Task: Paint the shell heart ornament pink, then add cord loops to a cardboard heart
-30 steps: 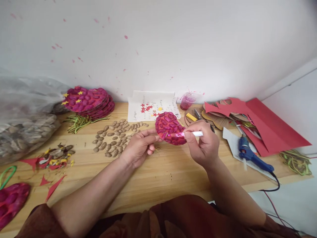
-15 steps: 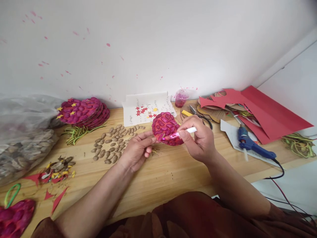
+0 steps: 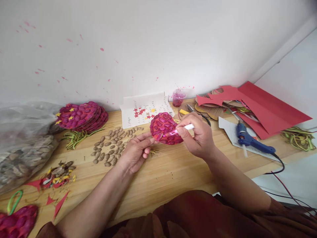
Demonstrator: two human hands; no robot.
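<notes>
Left grip (image 3: 137,150) pinched the shell-covered disc (image 3: 163,127) at its rim; right grip (image 3: 198,138) closed on the white stick (image 3: 188,127). Disc judged light, stiff, bumpy: best held by the rim.

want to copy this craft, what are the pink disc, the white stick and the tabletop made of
The pink disc, held in the left hand, looks like seeds or shells glued on and painted glossy magenta: bumpy shiny ovals. The right hand's white stick looks plastic, smooth. The tabletop seems pale wood: visible grain.

Pen (image 3: 188,126) middle behind right fingers (image 3: 180,131).
</notes>
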